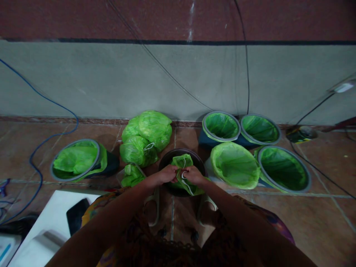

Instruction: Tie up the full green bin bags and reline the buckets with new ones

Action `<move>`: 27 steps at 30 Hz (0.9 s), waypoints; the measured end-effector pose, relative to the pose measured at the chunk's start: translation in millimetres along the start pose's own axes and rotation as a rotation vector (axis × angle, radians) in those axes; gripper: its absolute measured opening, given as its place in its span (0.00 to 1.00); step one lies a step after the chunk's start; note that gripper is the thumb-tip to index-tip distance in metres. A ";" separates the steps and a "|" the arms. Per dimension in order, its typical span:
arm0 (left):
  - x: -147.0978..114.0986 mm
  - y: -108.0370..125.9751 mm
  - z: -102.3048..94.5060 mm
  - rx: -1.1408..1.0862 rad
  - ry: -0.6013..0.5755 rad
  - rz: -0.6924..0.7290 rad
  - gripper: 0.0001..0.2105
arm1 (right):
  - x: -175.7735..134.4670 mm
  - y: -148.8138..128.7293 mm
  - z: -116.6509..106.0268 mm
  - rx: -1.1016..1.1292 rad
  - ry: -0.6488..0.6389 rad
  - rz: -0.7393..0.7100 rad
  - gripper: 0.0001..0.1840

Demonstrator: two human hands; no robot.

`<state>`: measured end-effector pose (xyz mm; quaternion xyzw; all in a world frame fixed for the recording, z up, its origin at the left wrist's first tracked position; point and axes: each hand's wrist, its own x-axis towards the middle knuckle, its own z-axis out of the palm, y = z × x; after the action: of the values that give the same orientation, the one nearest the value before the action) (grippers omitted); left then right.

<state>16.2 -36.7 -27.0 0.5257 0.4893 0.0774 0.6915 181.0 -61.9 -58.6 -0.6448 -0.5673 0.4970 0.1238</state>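
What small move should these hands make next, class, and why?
Perhaps the right hand should draw the white string snug while the left hand steadies the green bag: both hands grip the bag over the dark round bin, and the string trails loosely.

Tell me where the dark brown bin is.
In the head view, the dark brown bin stands just below centre, under the left hand and right hand, with the green bag pile to its left and the pale bin to its right.

I can read no text, label, brand, number or sign on any of the things in front of me.
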 end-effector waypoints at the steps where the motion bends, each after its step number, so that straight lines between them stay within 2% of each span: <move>1: 0.4 -0.1 -0.7 -0.006 -0.002 0.002 0.04 | -0.1 -0.1 -0.2 0.001 0.003 -0.004 0.11; 4: 1.9 -0.5 -3.0 0.101 0.036 0.015 0.03 | -0.9 -2.7 0.8 0.020 -0.027 -0.029 0.10; 8: 1.2 6.6 -6.0 0.525 0.143 0.013 0.05 | -2.6 -10.1 3.6 0.074 -0.126 -0.075 0.11; 12: -4.6 22.8 -10.5 0.875 0.220 0.002 0.10 | -5.0 -18.2 -3.7 -0.026 -0.044 -0.130 0.12; 15: -9.6 34.1 -20.7 1.000 0.296 0.034 0.09 | -6.3 -23.6 -19.8 -0.011 0.042 -0.221 0.13; 17: -11.7 38.7 -30.4 0.948 0.282 0.055 0.08 | -6.3 -26.3 -32.6 0.083 0.082 -0.219 0.14; 21: -11.9 39.7 -43.1 0.621 0.170 0.100 0.11 | -5.5 -28.5 -48.2 0.265 0.113 -0.130 0.17; 24: -10.2 36.8 -38.7 0.473 0.218 0.109 0.11 | -6.7 -28.7 -44.4 0.323 0.092 -0.104 0.15; 27: -8.4 34.9 -27.2 0.381 0.254 0.087 0.09 | -10.5 -30.9 -34.7 0.268 0.029 -0.142 0.12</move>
<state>5.5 -9.0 6.8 0.6533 0.5551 0.0790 0.5088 190.8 -46.8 -14.5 -0.5881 -0.5380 0.5489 0.2518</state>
